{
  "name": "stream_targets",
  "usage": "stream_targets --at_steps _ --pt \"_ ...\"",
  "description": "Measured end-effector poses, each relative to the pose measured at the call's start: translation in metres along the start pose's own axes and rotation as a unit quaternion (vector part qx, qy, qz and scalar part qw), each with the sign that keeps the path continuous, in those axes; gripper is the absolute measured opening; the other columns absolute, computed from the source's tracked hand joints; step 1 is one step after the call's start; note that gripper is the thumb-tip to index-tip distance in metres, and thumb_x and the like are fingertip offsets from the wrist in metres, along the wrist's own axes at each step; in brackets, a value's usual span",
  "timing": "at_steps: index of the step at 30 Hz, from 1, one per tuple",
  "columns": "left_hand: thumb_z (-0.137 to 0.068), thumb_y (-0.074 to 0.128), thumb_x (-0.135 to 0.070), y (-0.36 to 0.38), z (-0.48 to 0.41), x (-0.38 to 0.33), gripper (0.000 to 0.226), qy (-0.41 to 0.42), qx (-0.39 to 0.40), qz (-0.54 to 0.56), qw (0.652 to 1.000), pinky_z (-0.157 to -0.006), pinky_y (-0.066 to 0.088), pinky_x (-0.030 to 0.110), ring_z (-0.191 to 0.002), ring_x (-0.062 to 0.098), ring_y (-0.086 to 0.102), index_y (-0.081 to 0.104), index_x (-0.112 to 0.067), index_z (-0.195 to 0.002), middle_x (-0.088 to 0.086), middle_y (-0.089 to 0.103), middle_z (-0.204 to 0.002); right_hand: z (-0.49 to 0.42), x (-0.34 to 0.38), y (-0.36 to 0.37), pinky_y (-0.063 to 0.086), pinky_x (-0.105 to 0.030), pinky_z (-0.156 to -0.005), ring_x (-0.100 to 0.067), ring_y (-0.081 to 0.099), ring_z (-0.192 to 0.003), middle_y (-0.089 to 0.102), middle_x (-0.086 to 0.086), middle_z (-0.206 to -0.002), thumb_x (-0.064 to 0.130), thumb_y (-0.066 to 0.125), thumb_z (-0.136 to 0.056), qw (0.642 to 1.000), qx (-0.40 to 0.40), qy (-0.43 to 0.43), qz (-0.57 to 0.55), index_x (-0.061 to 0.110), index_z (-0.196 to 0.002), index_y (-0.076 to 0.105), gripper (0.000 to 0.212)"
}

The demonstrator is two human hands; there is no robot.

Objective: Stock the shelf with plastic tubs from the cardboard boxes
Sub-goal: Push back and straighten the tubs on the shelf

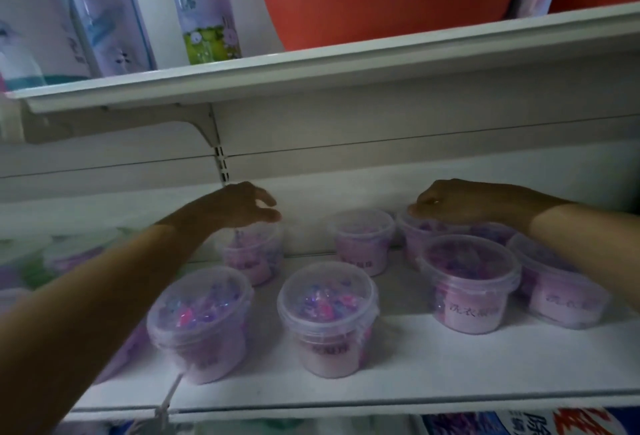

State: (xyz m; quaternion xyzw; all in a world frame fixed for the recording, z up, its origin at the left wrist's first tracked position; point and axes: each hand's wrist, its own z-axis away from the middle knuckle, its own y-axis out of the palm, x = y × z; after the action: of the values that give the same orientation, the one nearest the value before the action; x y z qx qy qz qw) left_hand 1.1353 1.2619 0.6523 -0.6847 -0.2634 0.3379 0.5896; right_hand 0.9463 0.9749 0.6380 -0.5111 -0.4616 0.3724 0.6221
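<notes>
White shelving fills the frame, with a lower shelf (398,348) across the bottom half that carries clear plastic tubs of purple and pink contents.

Your left fingers (266,200) are loosely curved and spread, closed round nothing. They hang just over the lid of the rear left tub (254,254), left of centre; whether the tips touch it cannot be told. Your left hand (239,206) reaches in from the lower left, with the bare forearm crossing above the front left tub (201,323).

Your right fingers (420,207) curl down over the far rim of the rear right tub (420,240), grasping it from above by its lid. Your right hand (464,202) lies flat over that lid, and the arm comes in from the right edge.

Between your hands stands the rear middle tub (362,240), and nearer you is the front middle tub (327,316). Two more tubs (469,282) sit under your right forearm.

Across the top runs an upper shelf (311,70) holding an orange basin (381,1) and wrapped packs (104,18) at the upper left.
</notes>
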Motion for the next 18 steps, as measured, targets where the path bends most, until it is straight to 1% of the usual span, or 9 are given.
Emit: stream_targets --at_steps 2,4,5,7,9,12,15,16,18 --pt "-0.080 0.072 -0.044 0.000 0.005 0.031 0.056 -0.052 0.045 -0.017 0.997 -0.099 0.037 0.027 -0.123 0.020 0.050 0.057 -0.025 -0.130 0.002 0.052 -0.137 -0.004 0.006 0.004 0.047 -0.025 -0.084 -0.011 0.061 -0.090 0.068 0.002 -0.105 0.043 0.045 -0.096 0.997 -0.017 -0.070 -0.041 0.023 -0.102 0.068 0.031" --pt "-0.071 0.080 -0.044 0.004 0.012 0.048 0.067 -0.105 0.098 0.004 0.990 -0.095 0.046 0.033 -0.124 0.021 0.048 0.053 -0.032 -0.132 0.000 0.050 -0.134 -0.010 0.020 0.012 0.043 -0.008 -0.083 0.000 0.061 -0.092 0.068 0.010 -0.110 0.036 0.049 -0.097 0.990 -0.011 -0.121 -0.071 0.023 -0.104 0.070 0.026" --pt "-0.068 0.083 -0.042 0.006 0.014 0.052 0.071 -0.119 0.117 0.021 0.986 -0.093 0.050 0.036 -0.123 0.023 0.049 0.053 -0.034 -0.132 0.000 0.050 -0.129 -0.014 0.028 0.016 0.043 -0.008 -0.087 -0.002 0.062 -0.096 0.068 0.010 -0.112 0.036 0.050 -0.097 0.987 -0.011 -0.141 -0.076 0.021 -0.106 0.070 0.027" --pt "-0.066 0.085 -0.038 0.009 0.015 0.053 0.072 -0.122 0.124 0.065 0.983 -0.094 0.053 0.038 -0.115 0.025 0.057 0.054 -0.030 -0.131 0.001 0.053 -0.121 -0.021 0.038 0.023 0.047 -0.029 -0.096 -0.011 0.064 -0.098 0.070 0.006 -0.106 0.052 0.047 -0.090 0.987 -0.005 -0.151 -0.051 0.021 -0.099 0.071 0.040" --pt "-0.065 0.086 -0.035 0.011 0.014 0.049 0.071 -0.108 0.117 0.101 0.982 -0.092 0.054 0.033 -0.103 0.025 0.064 0.057 -0.024 -0.129 0.003 0.055 -0.121 -0.024 0.046 0.027 0.049 -0.042 -0.091 -0.019 0.065 -0.088 0.070 0.002 -0.090 0.068 0.039 -0.078 0.987 0.002 -0.157 -0.032 0.019 -0.085 0.068 0.057" --pt "-0.068 0.085 -0.035 0.016 0.010 0.036 0.071 -0.078 0.110 0.122 0.983 -0.083 0.055 0.026 -0.094 0.021 0.066 0.057 -0.020 -0.131 0.004 0.055 -0.121 -0.024 0.053 0.026 0.049 -0.046 -0.088 -0.023 0.058 -0.076 0.067 -0.006 -0.082 0.058 0.045 -0.085 0.989 0.002 -0.144 -0.039 0.013 -0.075 0.065 0.050" --pt "-0.068 0.084 -0.040 0.025 0.002 0.017 0.074 -0.048 0.105 0.127 0.985 -0.090 0.054 0.033 -0.089 0.021 0.069 0.056 -0.019 -0.133 0.004 0.062 -0.110 -0.020 0.057 0.026 0.049 -0.046 -0.088 -0.026 0.061 -0.079 0.067 -0.006 -0.082 0.065 0.041 -0.074 0.991 -0.007 -0.130 -0.039 0.013 -0.076 0.065 0.058" --pt "-0.069 0.083 -0.041 0.028 -0.001 0.009 0.074 -0.040 0.105 0.129 0.985 -0.091 0.054 0.033 -0.090 0.021 0.069 0.055 -0.018 -0.133 0.005 0.063 -0.111 -0.020 0.058 0.028 0.049 -0.045 -0.088 -0.027 0.062 -0.083 0.068 -0.006 -0.083 0.067 0.040 -0.072 0.992 -0.010 -0.121 -0.041 0.013 -0.076 0.065 0.059" --pt "-0.072 0.081 -0.041 0.031 -0.004 -0.004 0.070 -0.028 0.108 0.133 0.985 -0.090 0.054 0.033 -0.092 0.023 0.069 0.056 -0.013 -0.131 0.007 0.062 -0.122 -0.019 0.058 0.030 0.049 -0.043 -0.087 -0.026 0.060 -0.079 0.068 -0.006 -0.082 0.058 0.045 -0.083 0.993 -0.014 -0.107 -0.048 0.013 -0.075 0.063 0.050"
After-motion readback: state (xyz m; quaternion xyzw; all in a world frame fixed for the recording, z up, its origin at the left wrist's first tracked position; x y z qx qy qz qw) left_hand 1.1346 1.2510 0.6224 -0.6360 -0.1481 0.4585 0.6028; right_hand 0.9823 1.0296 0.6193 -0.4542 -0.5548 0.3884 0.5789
